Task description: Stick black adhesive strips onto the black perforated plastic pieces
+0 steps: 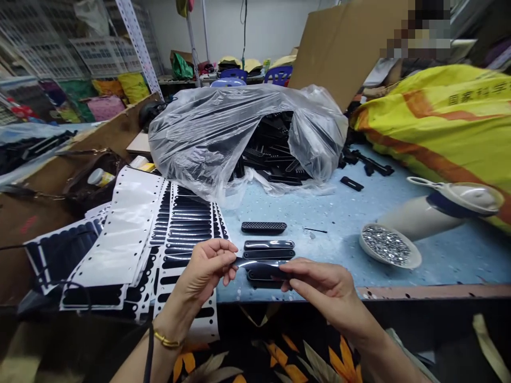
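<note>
Between my two hands stretches a glossy dark adhesive strip (258,263), slightly twisted. My left hand (207,268) pinches its left end between thumb and fingertips. At the other end, the fingers of my right hand (325,282) are closed on the strip. Right below it lies a long black part with rounded ends (259,275), partly hidden by the strip and my right fingers. Farther up the table are a black part with a shiny face (269,244) and a black part with a honeycomb pattern (263,227). Sheets of black oblong stickers (189,221) lie left of my hands.
A clear plastic bag (199,133) full of black parts stands at the back. To the right, a white bowl of small metal pieces (386,246) touches a pale lidded bottle (419,213). A yellow sack (447,117) and a cardboard sheet (339,48) rise behind. Someone is partly visible there.
</note>
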The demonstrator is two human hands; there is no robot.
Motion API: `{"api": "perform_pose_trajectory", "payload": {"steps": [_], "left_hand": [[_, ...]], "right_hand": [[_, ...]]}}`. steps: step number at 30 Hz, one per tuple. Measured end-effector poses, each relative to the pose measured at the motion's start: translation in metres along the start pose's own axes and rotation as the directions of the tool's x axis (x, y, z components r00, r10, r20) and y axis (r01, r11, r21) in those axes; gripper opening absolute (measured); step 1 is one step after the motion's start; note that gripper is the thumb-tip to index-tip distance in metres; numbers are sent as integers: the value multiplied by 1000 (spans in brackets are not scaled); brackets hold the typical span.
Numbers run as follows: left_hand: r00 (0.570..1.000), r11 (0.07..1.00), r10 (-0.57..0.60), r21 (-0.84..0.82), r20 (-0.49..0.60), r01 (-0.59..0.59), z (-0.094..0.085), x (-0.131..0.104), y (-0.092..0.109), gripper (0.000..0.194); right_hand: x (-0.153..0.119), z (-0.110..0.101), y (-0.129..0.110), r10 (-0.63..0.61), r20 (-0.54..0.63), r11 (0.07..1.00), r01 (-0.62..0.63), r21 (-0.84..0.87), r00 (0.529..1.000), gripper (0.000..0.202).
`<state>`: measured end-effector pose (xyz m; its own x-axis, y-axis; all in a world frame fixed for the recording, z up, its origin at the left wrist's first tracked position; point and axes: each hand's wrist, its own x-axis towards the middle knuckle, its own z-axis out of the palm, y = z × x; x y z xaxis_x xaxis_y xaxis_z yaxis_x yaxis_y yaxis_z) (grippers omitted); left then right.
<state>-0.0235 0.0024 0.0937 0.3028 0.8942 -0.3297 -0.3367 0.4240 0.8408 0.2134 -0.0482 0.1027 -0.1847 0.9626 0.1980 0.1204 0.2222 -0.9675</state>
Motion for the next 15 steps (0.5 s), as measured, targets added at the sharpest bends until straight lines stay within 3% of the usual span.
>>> {"api": "perform_pose_trajectory", "payload": {"steps": [4, 7, 10, 13, 15], "left_hand": [[994, 993, 101, 67, -38, -99, 1, 12, 0, 34], [992, 988, 118, 106, -41, -113, 3, 19, 0, 32], [994, 988, 106, 118, -9, -104, 8, 24, 2, 31], [993, 986, 112, 125, 24, -114, 14, 29, 3, 28], [992, 982, 116, 142, 42, -121, 15, 34, 5, 26]], "right_hand": [[7, -15, 0, -32, -77, 985, 18, -171, 997, 26], [17, -22, 1, -216, -142, 896, 138, -423, 966, 24], [30, -19, 5, -415, 20, 725, 344, -598, 910, 20], [42, -10, 13, -477, 207, 579, 482, -658, 854, 13], [49, -6, 18, -481, 257, 532, 512, -674, 838, 13]]}}
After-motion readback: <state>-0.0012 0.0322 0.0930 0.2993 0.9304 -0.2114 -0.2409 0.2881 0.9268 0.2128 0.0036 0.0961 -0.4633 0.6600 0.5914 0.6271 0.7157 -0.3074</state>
